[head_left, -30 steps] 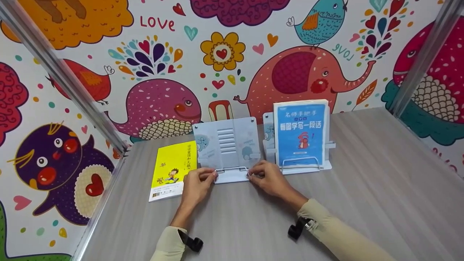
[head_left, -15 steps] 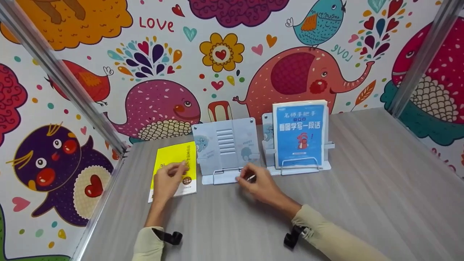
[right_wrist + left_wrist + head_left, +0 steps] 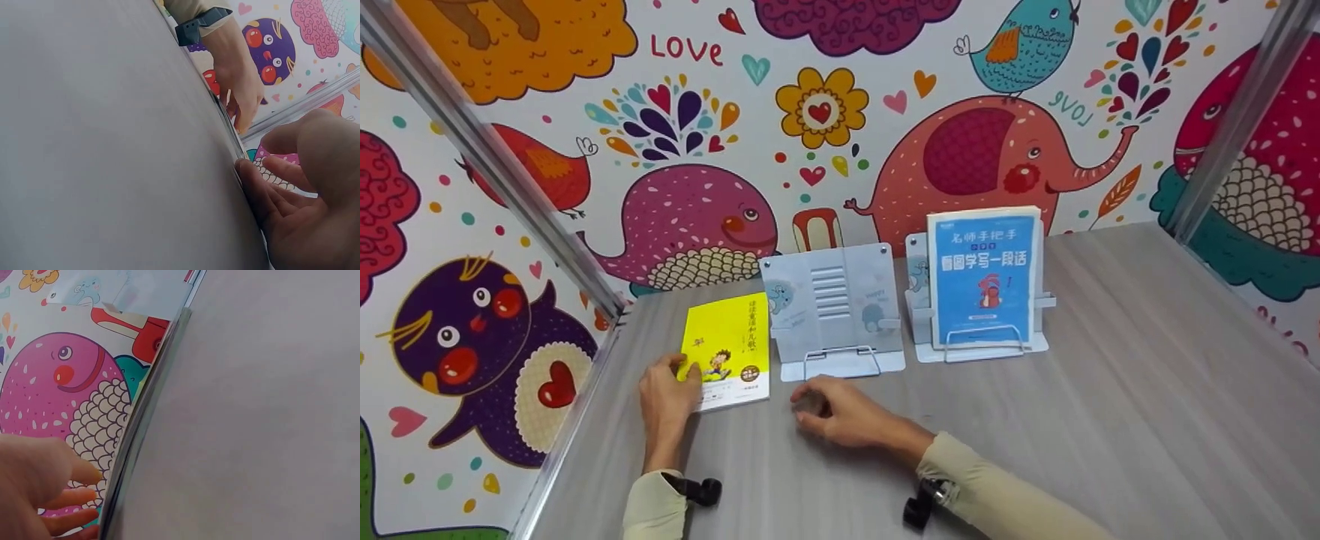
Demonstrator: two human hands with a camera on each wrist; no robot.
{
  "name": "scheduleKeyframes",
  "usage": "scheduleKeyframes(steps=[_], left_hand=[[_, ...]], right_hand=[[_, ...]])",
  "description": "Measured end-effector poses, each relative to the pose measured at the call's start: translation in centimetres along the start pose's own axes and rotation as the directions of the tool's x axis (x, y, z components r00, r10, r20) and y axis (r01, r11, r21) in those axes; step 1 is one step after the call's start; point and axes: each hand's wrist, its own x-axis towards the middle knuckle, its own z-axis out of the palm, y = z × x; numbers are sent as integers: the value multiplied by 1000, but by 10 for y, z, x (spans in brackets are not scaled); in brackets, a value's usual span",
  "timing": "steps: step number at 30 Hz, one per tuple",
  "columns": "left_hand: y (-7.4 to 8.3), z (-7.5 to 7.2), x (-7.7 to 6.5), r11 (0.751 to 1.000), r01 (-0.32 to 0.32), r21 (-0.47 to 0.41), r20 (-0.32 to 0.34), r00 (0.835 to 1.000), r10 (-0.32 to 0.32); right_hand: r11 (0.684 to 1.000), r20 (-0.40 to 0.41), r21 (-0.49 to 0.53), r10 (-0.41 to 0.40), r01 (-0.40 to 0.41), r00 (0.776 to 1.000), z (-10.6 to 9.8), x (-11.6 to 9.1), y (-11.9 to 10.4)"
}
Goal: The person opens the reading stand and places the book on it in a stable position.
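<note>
A yellow book [image 3: 729,330] lies flat on the table. My left hand [image 3: 669,394] is at its left edge, with the thumb overlapping the cover and the fingers loosely bent. In the left wrist view, the fingers [image 3: 73,517] reach toward the table's surface with nothing between them. In front of a pale bookstand [image 3: 832,300] is my right hand [image 3: 844,412], low over the table, loosely curled and holding nothing. The stand's wire holder [image 3: 841,362] is folded down across its base. Beside it on the right, a blue book [image 3: 982,281] stands in a second bookstand [image 3: 916,300].
The wood-grain table [image 3: 1140,390] extends to the right and toward the front. Behind it rises a wall [image 3: 840,45] printed with cartoon animals. Metal frame posts [image 3: 510,172] stand at the left and right corners.
Both hands have left the empty bookstand's wire holder. The left hand has moved left to the yellow book's edge. The right hand has drawn back and left, away from the stand.
</note>
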Motion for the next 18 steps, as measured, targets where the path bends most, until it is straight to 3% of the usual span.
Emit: scheduleKeyframes(steps=[10, 13, 18], left_hand=[[3, 2, -4, 998, -43, 54, 37, 998, 41], [3, 1, -3, 997, -27, 71, 59, 998, 23], [9, -2, -3, 992, 42, 118, 138, 989, -58]], right_hand=[[987, 6, -155, 38, -36, 999, 18, 26, -6], [984, 21, -179, 30, -26, 999, 19, 30, -7], [992, 40, -126, 34, -29, 999, 17, 32, -3]])
